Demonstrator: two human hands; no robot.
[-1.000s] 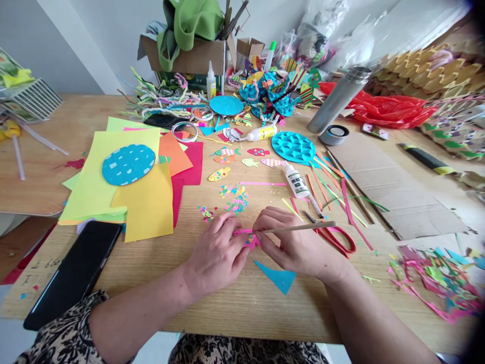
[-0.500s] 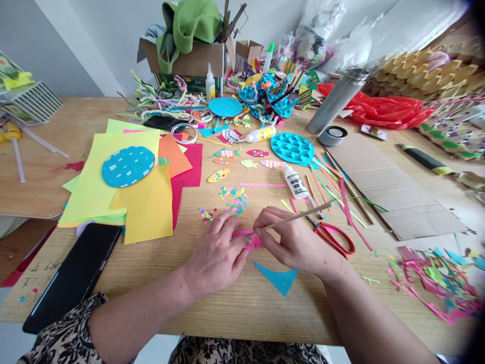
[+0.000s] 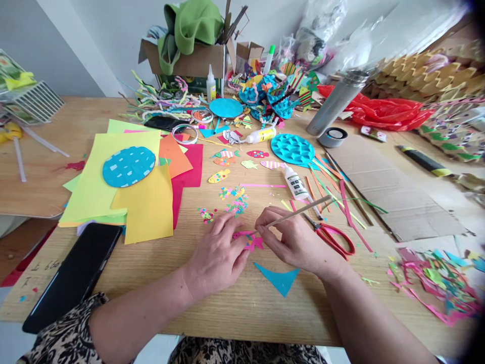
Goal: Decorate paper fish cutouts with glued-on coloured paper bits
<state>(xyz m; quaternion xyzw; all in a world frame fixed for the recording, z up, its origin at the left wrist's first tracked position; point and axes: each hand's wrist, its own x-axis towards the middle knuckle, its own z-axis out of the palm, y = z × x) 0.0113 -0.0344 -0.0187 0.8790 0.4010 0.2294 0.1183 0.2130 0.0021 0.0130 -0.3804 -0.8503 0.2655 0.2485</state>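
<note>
A pink paper fish (image 3: 254, 241) with small coloured bits on it lies flat on the table. My left hand (image 3: 220, 247) holds its left end, with thumb and fingertips on the paper. My right hand (image 3: 291, 237) pinches a thin wooden stick (image 3: 303, 209), its lower tip at the fish and its upper end slanting up to the right. Small paper confetti (image 3: 235, 202) and a pile of round dots (image 3: 206, 215) lie just beyond my left hand. A blue paper scrap (image 3: 279, 279) is close below my right hand, and red-handled scissors (image 3: 335, 238) lie beside it.
Several finished paper fish (image 3: 219, 176) and a white glue bottle (image 3: 295, 183) lie ahead. Coloured paper sheets (image 3: 147, 207) and a black phone (image 3: 74, 278) are on the left. At right are cardboard (image 3: 394, 187), a grey flask (image 3: 337, 103) and paper scraps (image 3: 435, 283).
My right hand and the stick have shifted very slightly to the right. My left hand stays on the fish.
</note>
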